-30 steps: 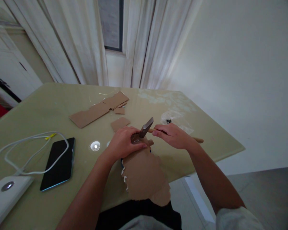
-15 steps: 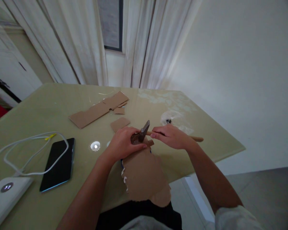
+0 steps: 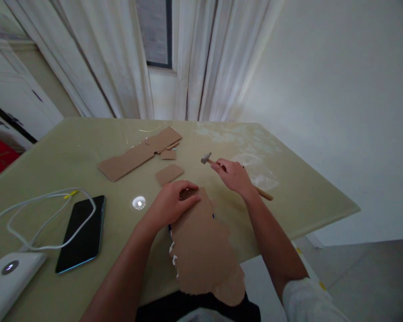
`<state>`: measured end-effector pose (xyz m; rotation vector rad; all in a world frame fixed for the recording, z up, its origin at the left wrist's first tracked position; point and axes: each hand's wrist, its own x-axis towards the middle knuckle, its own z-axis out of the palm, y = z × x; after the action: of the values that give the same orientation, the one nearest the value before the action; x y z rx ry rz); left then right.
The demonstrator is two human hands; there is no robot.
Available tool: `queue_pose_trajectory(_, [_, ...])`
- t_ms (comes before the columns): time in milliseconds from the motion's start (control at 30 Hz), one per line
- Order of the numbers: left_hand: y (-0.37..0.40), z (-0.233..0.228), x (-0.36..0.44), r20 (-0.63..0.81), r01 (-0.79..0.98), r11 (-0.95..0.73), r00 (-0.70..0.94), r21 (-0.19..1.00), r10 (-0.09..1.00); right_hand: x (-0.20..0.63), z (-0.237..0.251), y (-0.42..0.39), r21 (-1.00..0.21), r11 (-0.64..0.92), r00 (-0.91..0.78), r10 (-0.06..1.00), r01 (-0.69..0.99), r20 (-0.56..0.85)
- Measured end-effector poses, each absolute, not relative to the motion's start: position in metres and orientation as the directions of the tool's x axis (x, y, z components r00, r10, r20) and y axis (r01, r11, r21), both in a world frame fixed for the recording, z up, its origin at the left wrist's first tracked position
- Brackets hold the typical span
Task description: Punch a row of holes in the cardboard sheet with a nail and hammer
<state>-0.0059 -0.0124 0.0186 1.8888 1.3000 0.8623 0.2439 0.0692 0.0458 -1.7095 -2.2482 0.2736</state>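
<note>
Torn cardboard sheet (image 3: 201,250) nearest, overhanging surface (image 3: 309,197) edge; light, floppy, likely best pinned flat. Left hand (image 3: 174,203) pressed on its far end, fingers curled. Right hand (image 3: 233,175) beyond, gripping hammer (image 3: 207,158) handle; head-heavy, rigid.

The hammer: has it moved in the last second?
Yes. The hammer in the right hand has gone away from the left hand and the big cardboard piece, farther up the table, toward the plastic bag.
</note>
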Motion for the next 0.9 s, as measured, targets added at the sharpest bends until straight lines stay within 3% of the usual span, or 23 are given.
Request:
queue_pose_trajectory(133, [-0.01, 0.016, -0.013, 0.066, 0.403, -0.176, 0.273, 0.898, 0.96, 0.233, 0.012, 0.073, -0.179, 0.149, -0.132, 0.986, 0.972, 0.102])
queue_pose_trajectory(267, [-0.01, 0.017, -0.018, 0.027, 0.406, -0.133, 0.256, 0.904, 0.966, 0.236, -0.002, 0.07, -0.125, 0.147, -0.137, 0.987, 0.981, 0.08])
queue_pose_trajectory(767, [-0.007, 0.023, -0.031, -0.011, 0.567, 0.036, -0.047, 0.823, 0.999, 0.237, -0.008, 0.067, -0.154, 0.155, -0.158, 0.987, 0.976, -0.011])
queue_pose_trajectory(900, [-0.008, 0.02, -0.028, -0.009, 0.579, 0.03, -0.038, 0.815, 0.999, 0.238, -0.012, 0.069, -0.142, 0.137, -0.14, 0.99, 0.98, -0.01])
